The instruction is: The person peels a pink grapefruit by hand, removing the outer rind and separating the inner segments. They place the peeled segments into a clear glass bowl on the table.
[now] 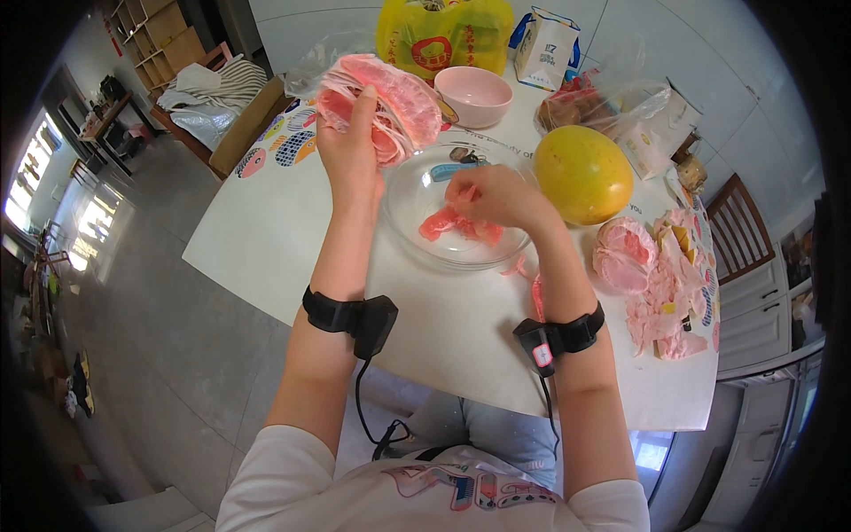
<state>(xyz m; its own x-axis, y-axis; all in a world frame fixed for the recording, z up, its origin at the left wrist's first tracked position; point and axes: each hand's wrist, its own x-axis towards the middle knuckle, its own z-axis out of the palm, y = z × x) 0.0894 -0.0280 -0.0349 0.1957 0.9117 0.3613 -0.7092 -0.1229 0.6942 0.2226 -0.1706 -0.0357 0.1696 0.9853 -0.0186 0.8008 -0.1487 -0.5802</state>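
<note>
My left hand [356, 139] grips a large opened chunk of peeled pink pomelo [399, 100], raised over the far left of the table. Under my right hand [495, 196] is a clear glass bowl [412, 246] with pieces of pomelo flesh [442, 223] in it. The right fingers are pinched on a small pink piece of pomelo [469, 196]. Behind the bowl's glass shows a blue strap with keys [452, 169]. Another peeled pomelo part [625, 253] lies right of the bowl, beside torn pink peel [665, 299]. Membrane scraps [537, 296] lie by my right forearm.
A whole yellow pomelo [584, 174] sits right of the bowl. Behind stand a pink bowl [475, 96], a yellow plastic bag [442, 40], a white carton [546, 50] and a clear bag of brown produce [578, 110]. Black cables hang from both wrist straps at the white table's [452, 332] near edge.
</note>
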